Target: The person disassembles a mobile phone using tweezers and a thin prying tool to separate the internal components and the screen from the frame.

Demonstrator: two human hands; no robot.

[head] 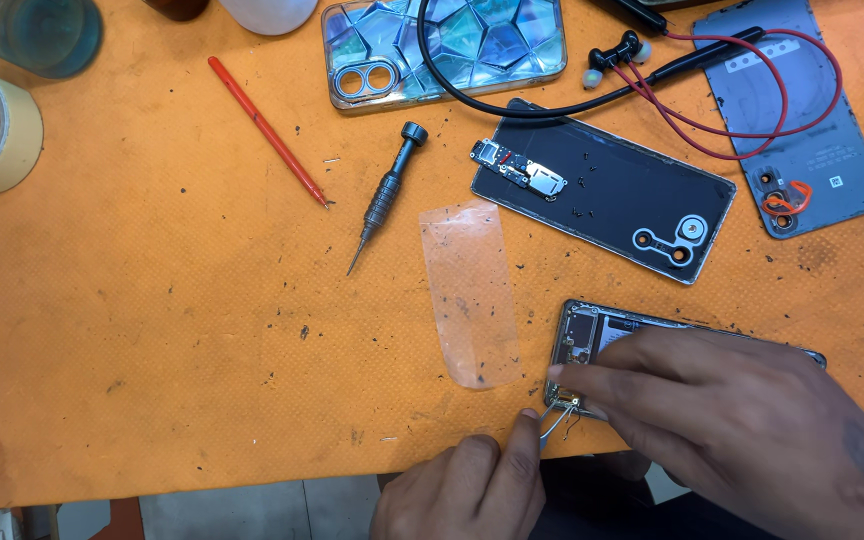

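Opened phone (592, 335) near worktop (152, 350) front edge, pinned under right hand (712, 410). Left hand (472, 490) fingers (524, 450) pinching tweezers (555, 425) at phone's lower corner. Best kept steady, light grip.

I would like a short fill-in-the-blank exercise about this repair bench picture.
1. The table cover is ____ in colour.
2. The left hand holds thin metal ____.
3. The right hand rests on an opened ____.
4. The dark screwdriver lies beside a ____ stick.

Missing words: orange; tweezers; phone; red
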